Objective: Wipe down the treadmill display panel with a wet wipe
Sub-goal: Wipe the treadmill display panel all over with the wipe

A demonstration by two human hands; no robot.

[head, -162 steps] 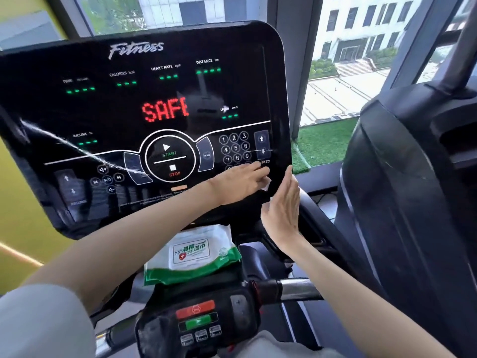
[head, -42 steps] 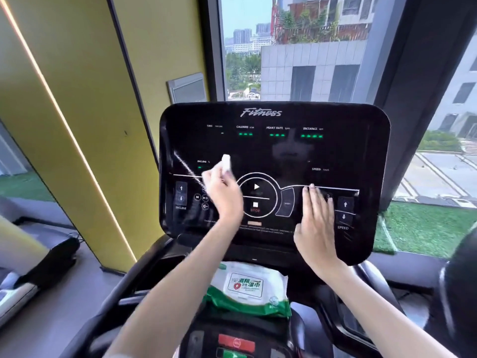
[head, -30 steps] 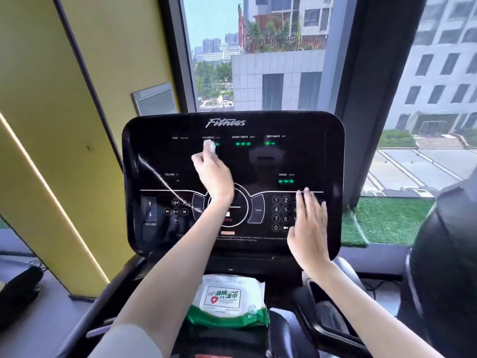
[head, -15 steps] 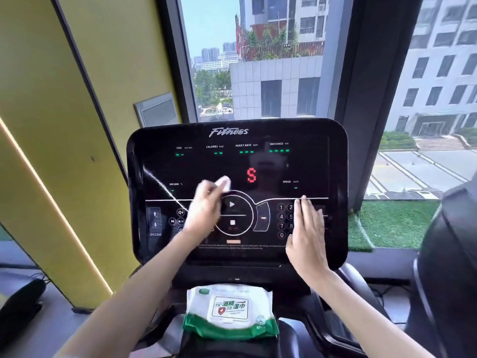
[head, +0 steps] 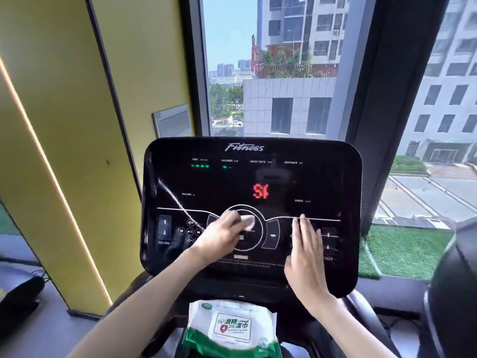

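Left hand [head: 222, 233] gripped the wipe [head: 248, 222], pressing it on the panel [head: 253, 177] around 6 o'clock. Right hand [head: 307, 254] lay flat at 4 o'clock, fingers straight, bracing it. I'd have gone light over the buttons [head: 189, 231], overlapping strokes up toward 12.

A display panel [head: 251, 177] is standing mid-view, with a window [head: 284, 73] rising behind it at 12 o'clock and a wall [head: 64, 125] running past at 9 o'clock. On the panel, the left hand [head: 222, 235] is holding a wet wipe [head: 248, 222] just below centre, while the right hand [head: 305, 257] is lying flat at 4 o'clock. A wipe pack [head: 232, 329] is sitting beneath the panel at 6 o'clock.
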